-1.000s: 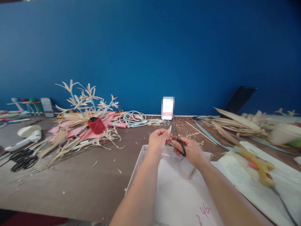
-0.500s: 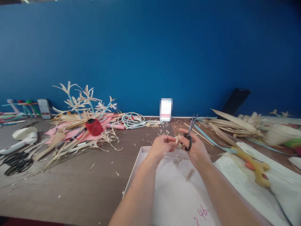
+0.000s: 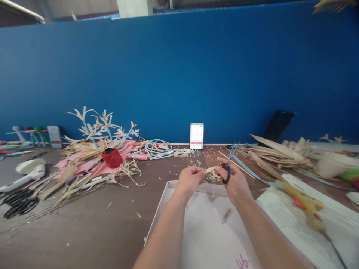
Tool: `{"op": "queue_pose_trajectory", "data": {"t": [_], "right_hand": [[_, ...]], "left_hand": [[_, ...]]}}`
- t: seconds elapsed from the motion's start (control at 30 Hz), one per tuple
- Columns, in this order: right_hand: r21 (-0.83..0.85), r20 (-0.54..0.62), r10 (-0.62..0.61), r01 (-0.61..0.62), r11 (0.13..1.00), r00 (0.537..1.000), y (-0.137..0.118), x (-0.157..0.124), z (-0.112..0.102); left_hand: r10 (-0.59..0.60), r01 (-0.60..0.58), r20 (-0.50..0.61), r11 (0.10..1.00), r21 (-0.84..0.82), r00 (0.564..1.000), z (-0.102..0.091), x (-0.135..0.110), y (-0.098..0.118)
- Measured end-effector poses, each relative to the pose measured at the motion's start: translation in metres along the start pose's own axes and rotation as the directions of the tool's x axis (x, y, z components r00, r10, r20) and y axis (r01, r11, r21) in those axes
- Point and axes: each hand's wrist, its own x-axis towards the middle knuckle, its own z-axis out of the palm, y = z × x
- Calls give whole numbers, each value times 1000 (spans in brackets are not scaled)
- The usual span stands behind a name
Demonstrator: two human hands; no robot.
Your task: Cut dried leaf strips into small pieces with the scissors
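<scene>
- Left hand [image 3: 191, 180]: thumb and fingers pinched together on the pale strip [image 3: 211, 169], over or just beyond the far edge of the white tray [image 3: 209, 224].
- Right hand [image 3: 236, 183]: clamped on the scissors [image 3: 229, 170], blades toward the table's [image 3: 112, 231] far edge; contact with the strip cannot be confirmed.
- Recommended: support the strip evenly; direct blade tips away from the left fingers.

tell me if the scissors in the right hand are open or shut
Slightly open: the scissors in the right hand show two blade tips apart, forming a narrow V.
</scene>
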Motion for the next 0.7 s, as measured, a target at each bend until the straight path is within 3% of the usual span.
{"op": "queue_pose_trajectory", "data": {"t": [0.2, 0.33, 0.7], "right_hand": [[-77, 132, 18, -8, 997, 991, -4, -4, 3], [-83, 202, 24, -8, 997, 979, -8, -9, 6], [-126, 170, -13, 34, 991, 985, -8, -10, 9]], "left_hand": [[25, -43, -145, 991, -123, 989, -4, 7, -3], [14, -40, -218, 992, -117, 976, -7, 8, -2], [73, -87, -214, 995, -57, 974, -8, 9, -6]]}}
